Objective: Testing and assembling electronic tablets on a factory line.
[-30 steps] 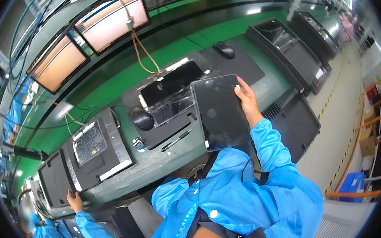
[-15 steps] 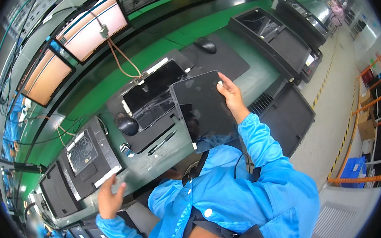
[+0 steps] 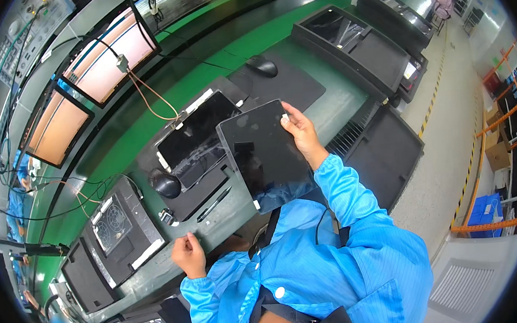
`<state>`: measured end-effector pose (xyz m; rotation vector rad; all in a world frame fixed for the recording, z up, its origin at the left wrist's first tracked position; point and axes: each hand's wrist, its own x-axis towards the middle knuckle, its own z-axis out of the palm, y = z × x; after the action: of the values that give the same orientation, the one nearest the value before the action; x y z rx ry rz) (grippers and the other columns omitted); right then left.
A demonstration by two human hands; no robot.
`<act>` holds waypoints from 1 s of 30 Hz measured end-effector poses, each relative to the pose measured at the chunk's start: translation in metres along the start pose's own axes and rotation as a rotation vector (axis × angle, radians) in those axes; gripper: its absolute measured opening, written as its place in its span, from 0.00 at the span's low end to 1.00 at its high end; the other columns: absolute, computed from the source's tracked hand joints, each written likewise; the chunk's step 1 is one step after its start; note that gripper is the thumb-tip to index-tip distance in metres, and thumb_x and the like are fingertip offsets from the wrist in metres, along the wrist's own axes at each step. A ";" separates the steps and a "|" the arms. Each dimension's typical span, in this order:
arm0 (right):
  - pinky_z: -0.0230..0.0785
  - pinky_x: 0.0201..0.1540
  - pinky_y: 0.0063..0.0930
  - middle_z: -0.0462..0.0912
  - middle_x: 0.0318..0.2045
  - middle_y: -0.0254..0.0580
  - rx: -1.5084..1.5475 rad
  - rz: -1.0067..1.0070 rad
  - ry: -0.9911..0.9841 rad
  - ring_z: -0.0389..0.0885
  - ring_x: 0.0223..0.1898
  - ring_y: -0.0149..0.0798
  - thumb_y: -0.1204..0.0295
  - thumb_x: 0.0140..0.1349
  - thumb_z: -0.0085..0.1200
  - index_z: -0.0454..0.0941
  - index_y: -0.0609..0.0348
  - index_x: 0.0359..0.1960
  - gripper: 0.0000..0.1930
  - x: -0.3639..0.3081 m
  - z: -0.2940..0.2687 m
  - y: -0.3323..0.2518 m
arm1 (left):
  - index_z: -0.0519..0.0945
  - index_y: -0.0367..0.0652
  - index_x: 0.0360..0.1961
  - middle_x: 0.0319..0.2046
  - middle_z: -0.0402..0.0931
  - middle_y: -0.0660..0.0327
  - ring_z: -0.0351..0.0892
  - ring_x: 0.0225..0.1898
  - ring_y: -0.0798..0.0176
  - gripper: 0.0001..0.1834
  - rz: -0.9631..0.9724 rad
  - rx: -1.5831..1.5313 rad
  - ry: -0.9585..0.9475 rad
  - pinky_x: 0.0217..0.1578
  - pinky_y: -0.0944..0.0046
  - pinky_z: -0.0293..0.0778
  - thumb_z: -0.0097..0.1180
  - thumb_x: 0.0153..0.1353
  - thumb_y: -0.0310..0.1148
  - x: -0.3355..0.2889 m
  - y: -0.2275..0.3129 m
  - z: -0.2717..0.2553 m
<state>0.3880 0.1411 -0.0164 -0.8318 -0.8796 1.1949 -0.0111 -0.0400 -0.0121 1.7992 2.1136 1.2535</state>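
My right hand (image 3: 303, 132) grips a dark glossy tablet (image 3: 264, 155) at its far right corner, thumb on the face. The tablet is held tilted above the bench's near edge, with small white tabs at its edge. My left hand (image 3: 190, 256) is closed at the bench edge, fingers curled; whatever it may hold is hidden. Beyond the tablet, a second dark tablet (image 3: 199, 139) lies in a black holder on a mat. Near my left hand are a black pen (image 3: 214, 204) and a small black-and-white object (image 3: 166, 217).
Two computer mice (image 3: 165, 184) (image 3: 261, 66) lie beside the holder. Black trays (image 3: 383, 161) stand at the right, and another black tray (image 3: 88, 275) at the left. Two monitors (image 3: 110, 58) with cables (image 3: 150, 100) stand at the back left. An orange-framed rack (image 3: 491, 226) stands across the aisle.
My left hand has moved right toward the tablet, and its fingers have gone from apart to curled. My right hand keeps holding the tablet. The whole view has shifted slightly.
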 end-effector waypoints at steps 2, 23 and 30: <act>0.71 0.52 0.24 0.85 0.43 0.38 0.022 -0.011 0.027 0.81 0.44 0.28 0.74 0.70 0.56 0.65 0.60 0.70 0.27 0.000 -0.002 -0.004 | 0.78 0.37 0.23 0.15 0.67 0.59 0.64 0.16 0.64 0.13 0.074 0.067 0.008 0.20 0.62 0.59 0.62 0.64 0.30 0.003 0.008 0.002; 0.72 0.54 0.26 0.85 0.46 0.41 -0.034 0.001 0.039 0.81 0.47 0.31 0.74 0.69 0.57 0.65 0.59 0.71 0.28 -0.002 0.003 -0.006 | 0.74 0.39 0.22 0.15 0.64 0.58 0.64 0.16 0.58 0.13 0.146 0.069 0.018 0.20 0.58 0.59 0.62 0.63 0.28 0.002 0.008 -0.002; 0.71 0.54 0.26 0.85 0.46 0.40 -0.056 -0.001 0.049 0.81 0.47 0.31 0.73 0.69 0.57 0.65 0.60 0.70 0.28 -0.004 0.004 -0.008 | 0.74 0.39 0.21 0.15 0.63 0.58 0.64 0.16 0.58 0.13 0.162 0.063 0.027 0.20 0.57 0.59 0.63 0.61 0.26 0.004 0.011 -0.003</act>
<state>0.3871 0.1365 -0.0077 -0.9019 -0.8764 1.1495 -0.0053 -0.0387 -0.0016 2.0278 2.0800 1.2663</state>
